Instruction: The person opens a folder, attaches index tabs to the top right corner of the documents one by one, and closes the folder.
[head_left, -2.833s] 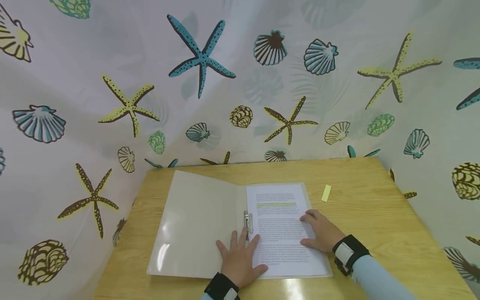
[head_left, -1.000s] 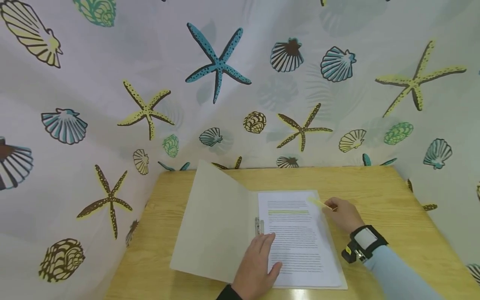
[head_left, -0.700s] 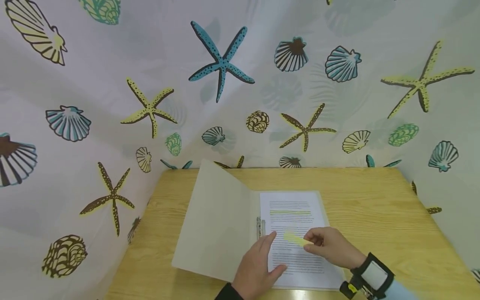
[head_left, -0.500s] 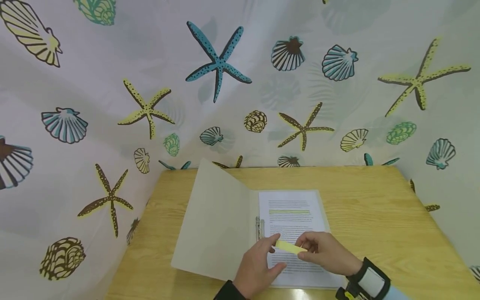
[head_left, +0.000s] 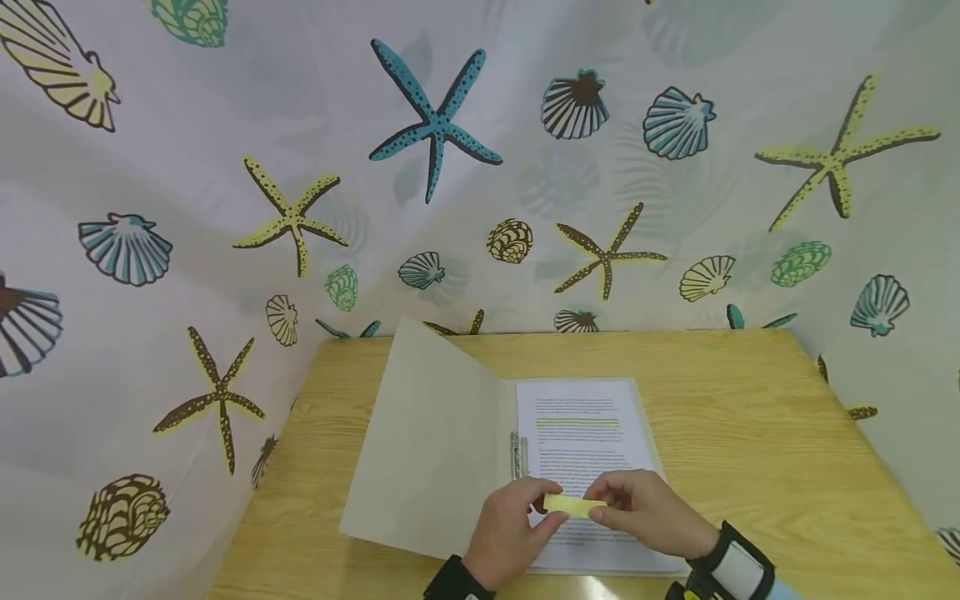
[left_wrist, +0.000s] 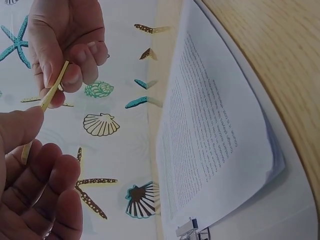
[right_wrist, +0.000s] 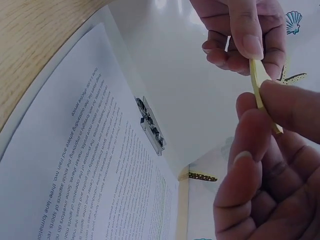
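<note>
A slim pad of yellow sticky notes point(head_left: 576, 506) is held between both hands, above the printed page point(head_left: 577, 429). My left hand point(head_left: 512, 529) pinches its left end between thumb and fingers. At the other end, my right hand point(head_left: 651, 510) grips it with thumb and fingertips. Edge-on in the right wrist view, the pad point(right_wrist: 256, 85) looks thin, with a pale leaf standing slightly away from it. Below lies an opened folder, its cover point(head_left: 427, 450) tilted up at the left, and a metal clip point(right_wrist: 152, 127) along its spine beside the paper stack.
One line on the page is marked by a yellow highlight point(head_left: 577, 422). The wooden table point(head_left: 742, 417) extends around the folder. Behind it hangs a white curtain point(head_left: 480, 100) printed with starfish and shells. Both wrists wear black straps point(head_left: 731, 567).
The right hand has picked the sticky-note pad up from the table at the right and brought it over the page. The left hand has left the folder and now pinches the pad's other end.
</note>
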